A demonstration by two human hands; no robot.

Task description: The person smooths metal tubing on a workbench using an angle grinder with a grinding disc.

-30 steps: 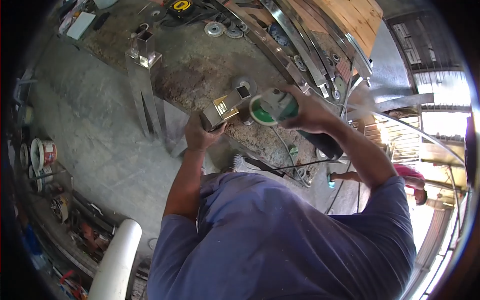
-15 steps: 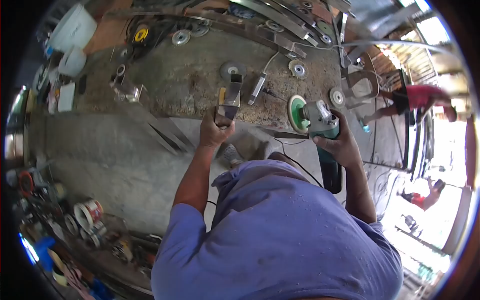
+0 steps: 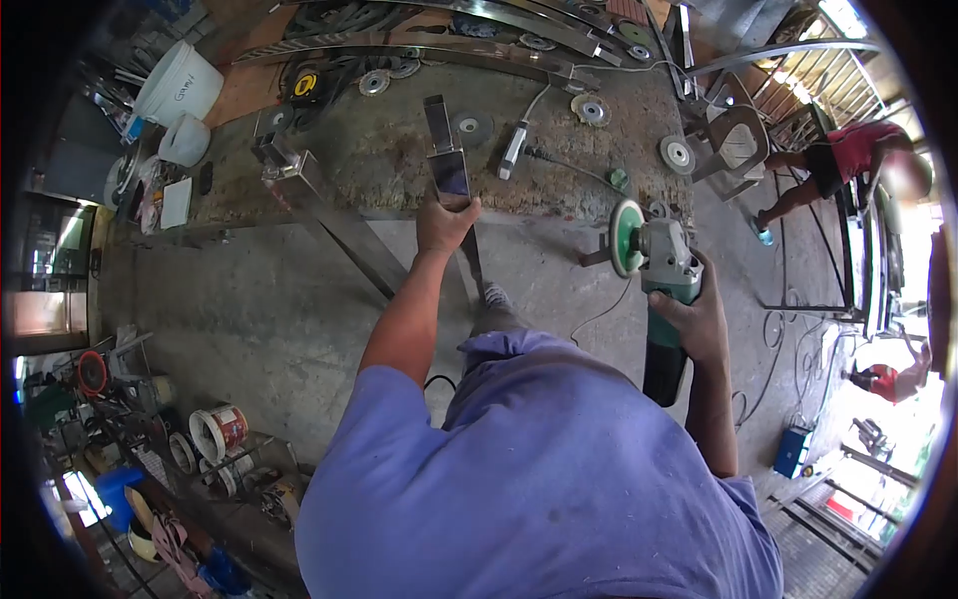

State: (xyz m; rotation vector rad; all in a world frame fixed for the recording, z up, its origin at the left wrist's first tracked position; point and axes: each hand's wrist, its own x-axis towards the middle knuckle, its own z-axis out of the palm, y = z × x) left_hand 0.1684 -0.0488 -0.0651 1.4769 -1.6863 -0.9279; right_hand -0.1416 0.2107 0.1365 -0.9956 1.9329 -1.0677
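My left hand is closed round the near end of a shiny square metal tube piece at the front edge of the workbench. The piece's narrower dark far part points away over the bench top. In my right hand is an angle grinder, gripped round its green and black body. Its green-backed disc stands on edge just off the bench's front right corner. Beyond the metal piece, a grey disc and a small grey tool with a cord lie on the bench.
Long metal bars lie along the bench's far side. Loose grinding discs and a yellow tape measure sit nearby. A long metal tube slants off the bench at left. A person bends beside a plastic chair at right.
The metal piece has turned in my left hand, so its far part reaches further over the bench. My right hand has moved the grinder right and nearer to me. The view has shifted.
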